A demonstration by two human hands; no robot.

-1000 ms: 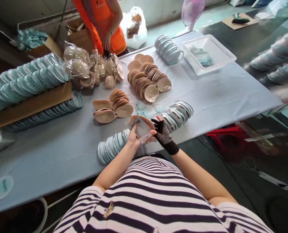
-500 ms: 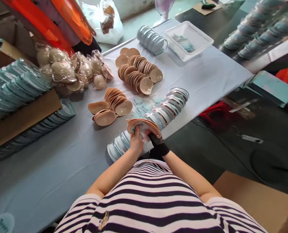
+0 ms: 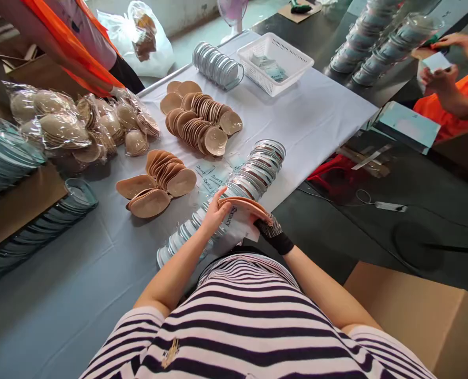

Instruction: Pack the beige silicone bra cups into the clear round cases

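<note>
Both hands grasp a tan pad (image 3: 245, 205) and its printed card: bare left hand (image 3: 214, 215) pinching, gloved right hand (image 3: 268, 230) beneath. The row of clear cases (image 3: 253, 176) lies just behind; stacked pads (image 3: 166, 176) farther left.

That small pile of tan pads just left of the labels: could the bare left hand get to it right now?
Probably yes. The small pile of tan pads lies uncovered on the table, with bare cloth toward the left hand, though that hand holds a pad and clear bag.
</note>
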